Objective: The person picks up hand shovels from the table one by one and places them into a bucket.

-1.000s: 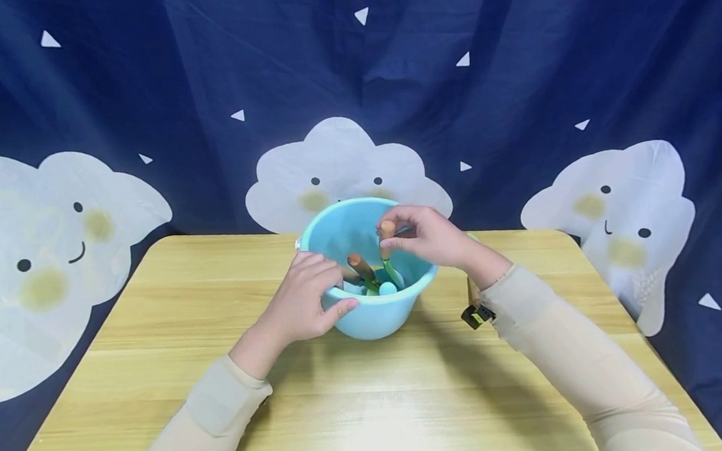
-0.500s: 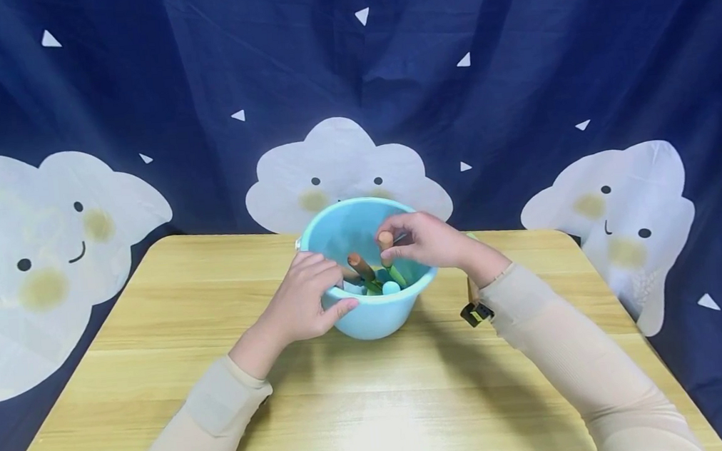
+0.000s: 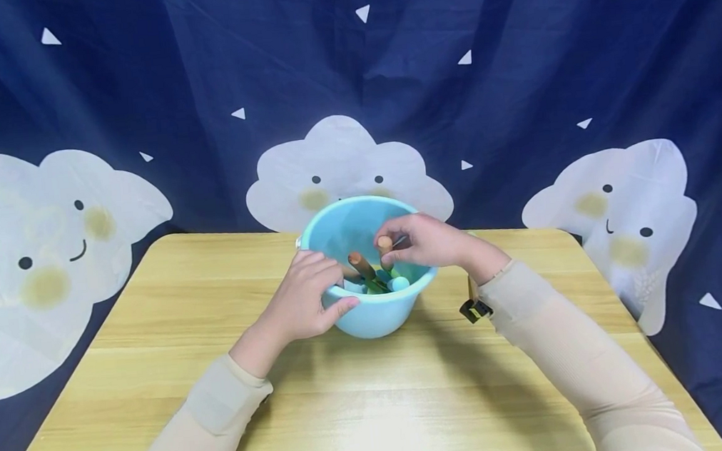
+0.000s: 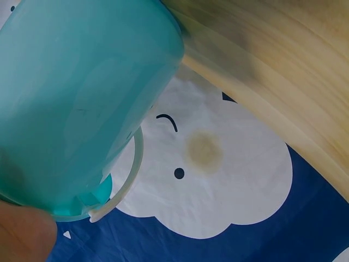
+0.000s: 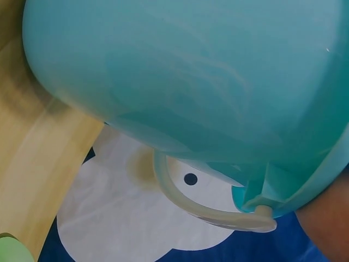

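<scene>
A light blue bucket (image 3: 375, 317) stands on the table, its mouth tipped toward me in the head view. My left hand (image 3: 299, 295) grips its near left rim, with the thumb outside and the fingertips hidden inside. Over the bucket's right side, my right hand (image 3: 430, 241) pinches the wooden handle (image 3: 385, 243) of a tool with a green lower part; its tip is hidden in the bucket. Beside it leans a second wooden-handled tool (image 3: 361, 264). A light blue rounded piece (image 3: 400, 284) lies near them; its kind cannot be told. Both wrist views mostly show the bucket's outer wall.
The bucket's white carry handle (image 5: 212, 215) hangs down on its far side. A pale green thing (image 5: 13, 251), mostly cut off, is on the table to the right. Behind the wooden table (image 3: 152, 344) hangs a dark blue curtain (image 3: 294, 52) with clouds.
My right hand has lowered the tool slightly, deeper into the bucket. The light blue rounded piece has shifted to the right. My left hand has stayed on the rim.
</scene>
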`<state>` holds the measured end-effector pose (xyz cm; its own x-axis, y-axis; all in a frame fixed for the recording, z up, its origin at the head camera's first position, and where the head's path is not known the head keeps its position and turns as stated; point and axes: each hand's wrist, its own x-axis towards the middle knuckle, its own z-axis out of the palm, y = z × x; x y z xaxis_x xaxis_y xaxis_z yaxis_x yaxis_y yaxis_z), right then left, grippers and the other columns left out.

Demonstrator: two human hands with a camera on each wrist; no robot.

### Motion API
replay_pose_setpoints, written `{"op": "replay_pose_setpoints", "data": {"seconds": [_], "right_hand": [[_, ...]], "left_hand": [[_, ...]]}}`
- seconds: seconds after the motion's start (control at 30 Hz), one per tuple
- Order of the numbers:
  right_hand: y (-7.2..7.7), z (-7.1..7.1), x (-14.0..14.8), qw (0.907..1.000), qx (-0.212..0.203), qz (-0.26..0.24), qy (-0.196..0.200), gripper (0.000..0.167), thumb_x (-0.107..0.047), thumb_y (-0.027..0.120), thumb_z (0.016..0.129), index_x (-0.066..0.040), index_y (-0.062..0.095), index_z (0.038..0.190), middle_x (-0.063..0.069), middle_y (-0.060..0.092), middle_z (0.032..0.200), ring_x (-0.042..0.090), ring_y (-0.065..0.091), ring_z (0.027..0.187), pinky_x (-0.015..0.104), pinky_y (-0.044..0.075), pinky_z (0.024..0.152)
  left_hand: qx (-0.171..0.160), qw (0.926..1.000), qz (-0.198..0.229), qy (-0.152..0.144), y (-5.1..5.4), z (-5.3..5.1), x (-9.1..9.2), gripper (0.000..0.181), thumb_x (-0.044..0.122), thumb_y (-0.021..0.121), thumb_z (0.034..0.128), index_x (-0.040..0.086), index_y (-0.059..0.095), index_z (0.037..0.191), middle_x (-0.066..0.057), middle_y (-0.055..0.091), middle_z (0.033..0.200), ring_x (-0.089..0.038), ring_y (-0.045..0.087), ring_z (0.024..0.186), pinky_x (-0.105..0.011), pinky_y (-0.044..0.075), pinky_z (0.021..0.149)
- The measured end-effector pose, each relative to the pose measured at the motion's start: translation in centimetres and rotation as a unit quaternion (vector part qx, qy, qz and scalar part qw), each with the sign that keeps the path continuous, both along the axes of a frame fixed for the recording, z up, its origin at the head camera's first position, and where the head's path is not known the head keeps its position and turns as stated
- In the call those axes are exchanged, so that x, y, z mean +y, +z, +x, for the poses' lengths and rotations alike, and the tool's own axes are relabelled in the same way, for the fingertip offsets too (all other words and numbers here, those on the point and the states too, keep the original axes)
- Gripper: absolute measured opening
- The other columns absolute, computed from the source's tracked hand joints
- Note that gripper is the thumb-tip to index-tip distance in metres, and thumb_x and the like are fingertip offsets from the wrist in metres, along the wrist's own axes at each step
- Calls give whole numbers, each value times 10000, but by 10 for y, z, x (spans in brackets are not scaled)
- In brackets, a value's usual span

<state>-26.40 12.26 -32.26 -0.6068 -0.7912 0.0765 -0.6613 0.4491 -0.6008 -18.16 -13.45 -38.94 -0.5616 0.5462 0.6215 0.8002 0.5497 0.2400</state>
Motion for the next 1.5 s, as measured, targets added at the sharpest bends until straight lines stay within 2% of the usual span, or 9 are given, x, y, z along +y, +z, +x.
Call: {"op": "replay_pose_setpoints", "data": {"seconds": [0.23,0.47,0.67,0.97,1.2,1.5], "right_hand": [[0,1,-1,9998,-55,152,-77,152,-175,748,915,-125,686,1045,-30,689,998,120,666,969,305,547,876],[1,3,-2,9995,-204,232,-99,164,-231,703,951,-101,687,1050,-33,658,965,125,649,926,313,539,892],[4,4,-5,9992,-302,257,-76,104,-228,685,963,-143,660,1015,-24,632,954,125,639,906,310,530,901],[3,2,-13,9993,-140,351,-3,93,-183,689,960,-130,614,976,-10,594,938,127,610,864,312,527,862],[2,-2,-18,9992,37,380,78,120,-157,696,954,-124,583,935,-20,582,868,132,572,772,311,486,764],[-2,-6,-26,9987,310,404,63,145,-186,697,956,-121,576,911,-34,551,793,114,523,713,285,440,717]], "left_hand": [[3,10000,1,-9,-2,-1,0,597,675,360,985,150,588,820,16,689,946,-175,563,901,-417,369,910],[24,10000,29,-21,-1,0,0,601,673,363,986,144,612,847,21,686,940,-177,562,898,-420,371,912],[30,10000,52,-13,-2,-1,-1,616,670,362,988,131,644,895,20,688,940,-184,568,905,-427,371,928],[33,10000,57,-28,-3,-1,-1,603,665,376,987,131,640,893,26,682,932,-181,563,908,-431,368,932],[58,10000,38,0,-4,-2,-1,600,667,369,987,137,612,850,29,668,904,-176,549,881,-426,367,922],[73,10000,52,2,-3,-2,-1,623,672,356,988,120,617,867,26,642,866,-177,532,857,-426,367,916]]}}
